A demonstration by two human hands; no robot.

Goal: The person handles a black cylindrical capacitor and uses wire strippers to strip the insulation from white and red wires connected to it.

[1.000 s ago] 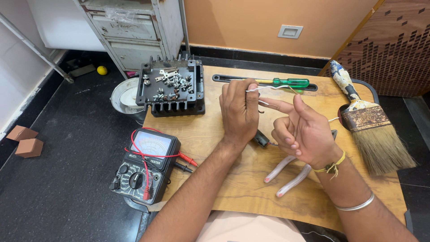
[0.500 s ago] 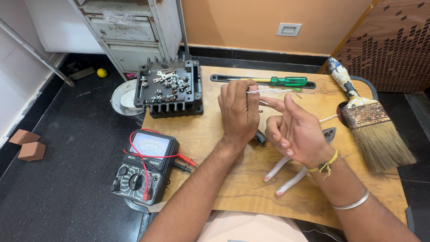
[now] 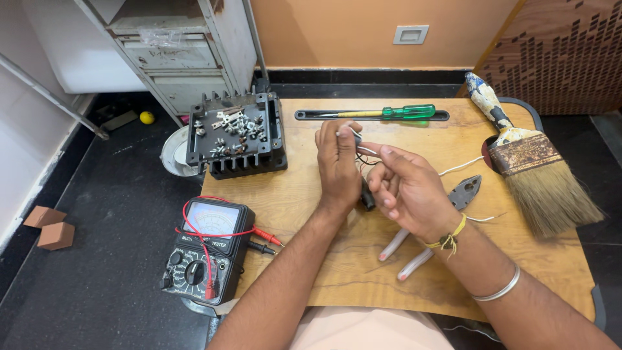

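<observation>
Over the middle of a wooden board (image 3: 311,194), my left hand (image 3: 338,162) pinches a small part with thin white and black wires (image 3: 363,150) at its fingertips. My right hand (image 3: 405,188) is curled beside it, fingers closed on the same wires. A white wire (image 3: 461,167) trails off to the right across the board. Beneath my right hand lie pliers (image 3: 463,193) with pale handles (image 3: 405,253). What the small part is stays hidden by my fingers.
A black tray of metal screws and terminals (image 3: 236,133) sits at the board's back left. A green-handled screwdriver (image 3: 389,113) lies at the back, a worn paintbrush (image 3: 531,162) at the right. An analogue multimeter (image 3: 204,249) with red leads rests on the dark floor.
My right hand has curled its fingers closed and moved in against my left hand; before, its fingers were spread. The view has shifted slightly.
</observation>
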